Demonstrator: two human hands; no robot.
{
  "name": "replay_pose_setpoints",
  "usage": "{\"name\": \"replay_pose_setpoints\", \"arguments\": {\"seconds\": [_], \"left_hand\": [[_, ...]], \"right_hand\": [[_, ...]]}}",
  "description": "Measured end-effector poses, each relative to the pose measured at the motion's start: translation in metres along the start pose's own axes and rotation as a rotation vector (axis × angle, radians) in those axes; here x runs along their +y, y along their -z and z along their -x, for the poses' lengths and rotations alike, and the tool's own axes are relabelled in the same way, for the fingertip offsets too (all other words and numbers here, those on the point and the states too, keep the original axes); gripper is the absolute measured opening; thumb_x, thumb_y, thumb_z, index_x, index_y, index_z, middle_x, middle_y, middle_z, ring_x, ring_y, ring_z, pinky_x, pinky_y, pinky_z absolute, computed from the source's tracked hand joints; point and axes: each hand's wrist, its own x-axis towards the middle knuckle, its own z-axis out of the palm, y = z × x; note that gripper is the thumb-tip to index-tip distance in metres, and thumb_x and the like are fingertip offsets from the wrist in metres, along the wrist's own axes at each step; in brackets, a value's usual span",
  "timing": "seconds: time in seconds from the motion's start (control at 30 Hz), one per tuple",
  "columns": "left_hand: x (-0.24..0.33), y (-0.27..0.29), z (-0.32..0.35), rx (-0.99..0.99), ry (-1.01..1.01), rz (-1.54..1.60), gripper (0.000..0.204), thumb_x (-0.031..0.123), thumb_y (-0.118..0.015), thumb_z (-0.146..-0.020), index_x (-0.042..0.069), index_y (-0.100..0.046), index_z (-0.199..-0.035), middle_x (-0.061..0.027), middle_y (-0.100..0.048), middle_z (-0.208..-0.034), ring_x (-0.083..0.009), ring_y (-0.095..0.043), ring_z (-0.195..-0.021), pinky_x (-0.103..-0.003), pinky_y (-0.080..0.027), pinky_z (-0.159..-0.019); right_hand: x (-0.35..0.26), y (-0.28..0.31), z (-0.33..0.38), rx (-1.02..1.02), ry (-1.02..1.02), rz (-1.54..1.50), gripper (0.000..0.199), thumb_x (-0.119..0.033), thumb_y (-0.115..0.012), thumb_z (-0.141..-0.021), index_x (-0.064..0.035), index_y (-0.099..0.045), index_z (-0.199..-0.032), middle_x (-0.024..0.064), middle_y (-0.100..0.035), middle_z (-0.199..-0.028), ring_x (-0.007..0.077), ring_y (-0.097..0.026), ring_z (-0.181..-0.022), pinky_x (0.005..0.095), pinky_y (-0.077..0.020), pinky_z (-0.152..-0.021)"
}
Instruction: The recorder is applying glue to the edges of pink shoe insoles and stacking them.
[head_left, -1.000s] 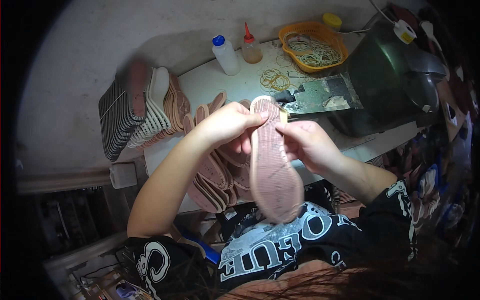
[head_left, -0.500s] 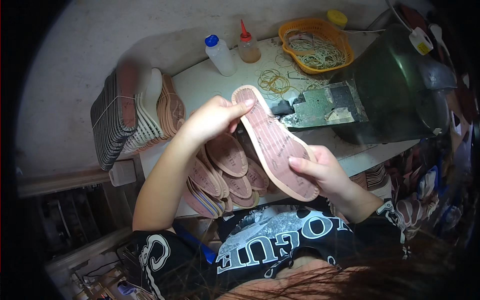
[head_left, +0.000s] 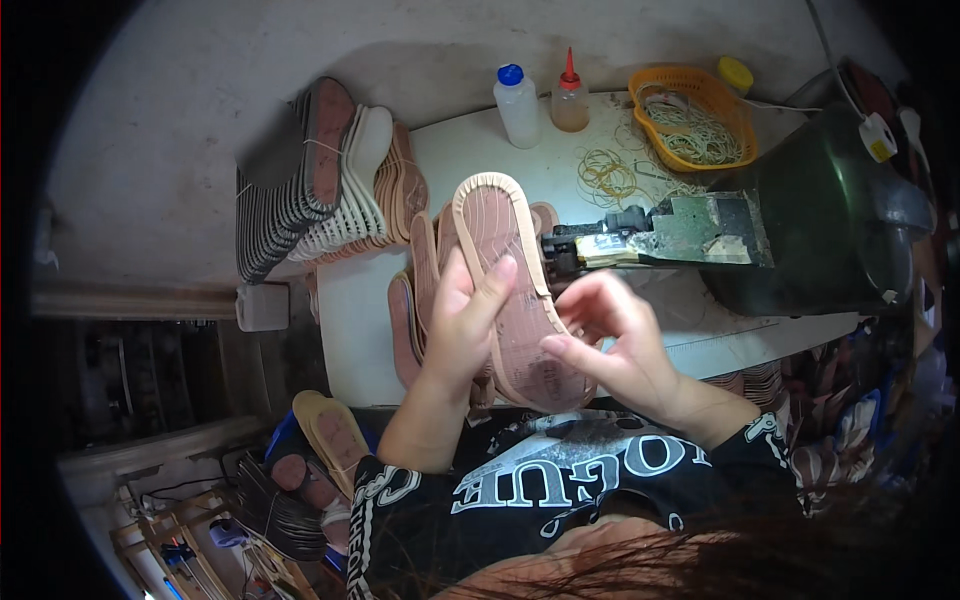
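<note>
A brown-pink shoe insole [head_left: 510,340] with a gathered beige edge strip stands almost upright in front of me, its lined face toward me. My left hand [head_left: 465,320] grips it along the left edge, thumb flat on the face and fingers behind. At the right edge, just under a small step in the strip, my right hand [head_left: 620,345] pinches the rim between thumb and bent forefinger. Behind and left of it lie more insoles [head_left: 402,325], partly hidden by my left hand. The dark head of a green machine [head_left: 690,230] is close behind my right hand.
Tied stacks of grey-edged insoles [head_left: 285,205], white ones [head_left: 370,145] and tan ones [head_left: 402,170] stand at the back left. A white bottle [head_left: 517,112], a red-tipped bottle [head_left: 570,105] and an orange basket [head_left: 740,140] of cords are at the back. More insoles [head_left: 330,435] lie lower left.
The insole has swung more upright. My left hand has moved from its top end down to the left edge, and my right hand from the lower end to the right rim. The view has shifted left.
</note>
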Motion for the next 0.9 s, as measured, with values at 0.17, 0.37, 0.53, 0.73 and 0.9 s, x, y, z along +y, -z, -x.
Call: {"name": "replay_pose_setpoints", "arguments": {"seconds": [0.17,0.37,0.53,0.73,0.9], "left_hand": [[-0.020,-0.004,0.022,-0.015,-0.283,-0.017,0.043,0.015,-0.053,-0.096,-0.002,-0.035,-0.131,-0.0110,-0.051,-0.124,-0.0164,-0.051,-0.113,-0.031,-0.040,-0.098],[-0.029,-0.012,0.034,0.063,-0.302,-0.220,0.036,0.015,-0.056,-0.095,-0.004,-0.042,-0.123,-0.0099,-0.057,-0.113,-0.0146,-0.056,-0.101,-0.030,-0.045,-0.091],[-0.035,-0.021,0.036,0.131,-0.357,-0.302,0.034,0.013,-0.055,-0.095,-0.004,-0.042,-0.122,-0.0100,-0.057,-0.111,-0.0136,-0.055,-0.100,-0.028,-0.045,-0.089],[-0.031,-0.025,0.033,0.167,-0.305,-0.133,0.034,0.013,-0.054,-0.096,-0.004,-0.041,-0.123,-0.0096,-0.057,-0.109,-0.0133,-0.056,-0.097,-0.027,-0.045,-0.086],[-0.035,-0.029,0.033,0.202,-0.371,-0.240,0.033,0.013,-0.053,-0.096,-0.005,-0.041,-0.121,-0.0097,-0.057,-0.109,-0.0136,-0.056,-0.096,-0.027,-0.046,-0.085]], "right_hand": [[-0.009,0.003,-0.005,0.003,0.365,0.524,0.023,-0.016,-0.076,-0.076,-0.0023,-0.060,-0.086,0.0083,-0.059,-0.074,0.0202,-0.060,-0.064,0.0292,-0.0493,-0.059],[-0.032,0.016,-0.003,-0.230,0.517,1.012,0.012,-0.015,-0.067,-0.082,-0.0042,-0.063,-0.081,0.0082,-0.061,-0.068,0.0260,-0.062,-0.061,0.0343,-0.0489,-0.056],[-0.032,0.019,-0.007,-0.218,0.471,0.944,0.010,-0.009,-0.067,-0.079,-0.0021,-0.062,-0.083,0.0087,-0.062,-0.069,0.0218,-0.062,-0.060,0.0306,-0.0494,-0.056],[-0.020,0.029,-0.013,-0.259,-0.229,0.021,0.013,-0.012,-0.069,-0.085,-0.0012,-0.063,-0.079,-0.0002,-0.062,-0.072,0.0048,-0.056,-0.067,0.0213,-0.0462,-0.062],[-0.020,0.026,-0.014,-0.246,-0.158,0.275,0.016,-0.014,-0.071,-0.084,-0.0006,-0.065,-0.079,0.0010,-0.062,-0.072,0.0053,-0.055,-0.070,0.0219,-0.0446,-0.063]]}}
